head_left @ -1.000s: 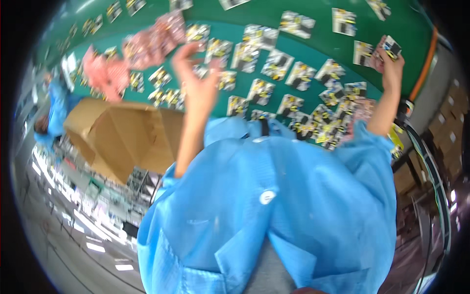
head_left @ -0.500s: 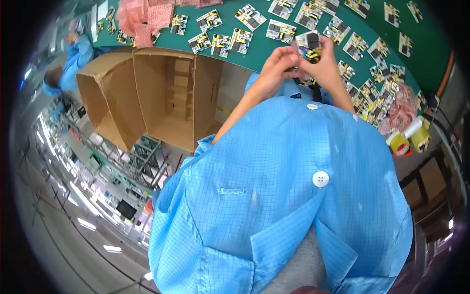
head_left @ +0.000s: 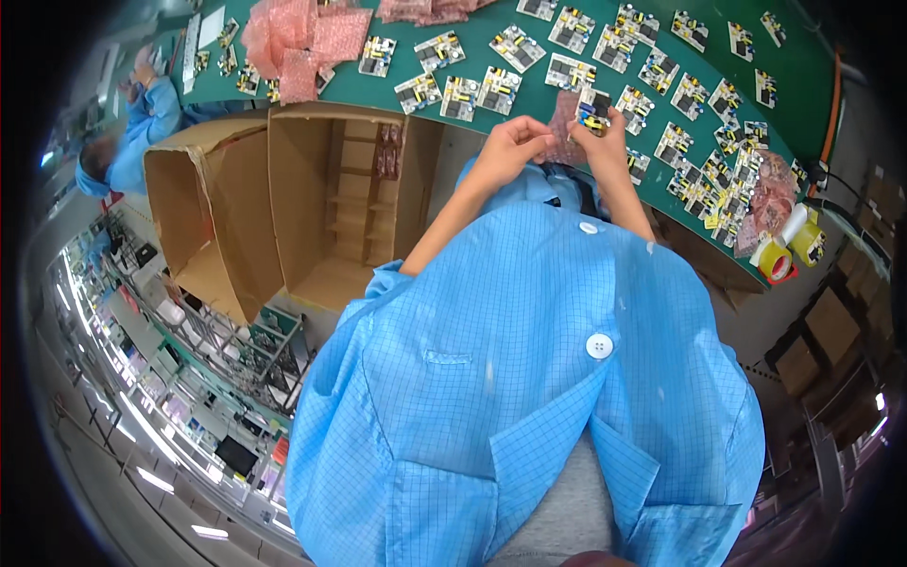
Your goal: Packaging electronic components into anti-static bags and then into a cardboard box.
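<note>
An open carton [head_left: 283, 203] stands left of the green bench [head_left: 529, 99]. Above the bench edge, the left hand [head_left: 510, 149] pinches a pink bag [head_left: 565, 132]; the right hand's [head_left: 605, 132] fingers grip a circuit board [head_left: 593, 106] at its mouth.

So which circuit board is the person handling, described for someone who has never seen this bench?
Start from the green table covered in rows of small circuit boards, then look at its near edge above the blue coat. There the left hand and right hand meet over a pink bubble bag. The circuit board is the only one lifted off the table, pinched in the right hand.
</note>
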Tool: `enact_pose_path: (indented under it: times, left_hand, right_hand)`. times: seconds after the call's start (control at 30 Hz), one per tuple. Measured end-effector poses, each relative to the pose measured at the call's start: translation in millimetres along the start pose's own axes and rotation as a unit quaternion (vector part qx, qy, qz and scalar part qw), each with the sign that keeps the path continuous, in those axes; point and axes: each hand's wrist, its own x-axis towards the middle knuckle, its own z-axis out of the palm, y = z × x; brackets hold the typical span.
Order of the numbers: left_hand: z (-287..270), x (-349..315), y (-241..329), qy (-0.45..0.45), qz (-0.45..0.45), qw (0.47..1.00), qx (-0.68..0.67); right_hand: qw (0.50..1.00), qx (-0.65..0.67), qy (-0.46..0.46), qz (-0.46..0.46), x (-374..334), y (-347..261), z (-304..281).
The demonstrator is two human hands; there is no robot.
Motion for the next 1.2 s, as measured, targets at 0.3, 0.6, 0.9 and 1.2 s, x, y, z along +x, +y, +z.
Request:
enact_pose_path:
  times: [0.3,0.6,0.9,1.2]
  left_hand:
    - [-12.2,23.1,-42.4,0.119,-0.028,0.993,0.007]
    - [-28.1,5.4,-36.2,0.137,0.014,0.858,0.495]
    - [-18.8,47.1,-36.8,-0.131,0.371,0.64,0.66]
    - [-15.7,42.2,-36.0,0.071,0.192,0.805,0.557]
  right_hand:
    - [0.937,0.344,0.054,-0.026,-13.0,13.2,-20.8]
    - [0.976,0.179,-0.017,0.125,-53.9,35.1,-41.8]
    - [0.953,0.261,-0.124,0.091,-68.7,52.2,-53.2]
    - [0.977,0.191,-0.033,0.085,-67.0,61.9,-61.4]
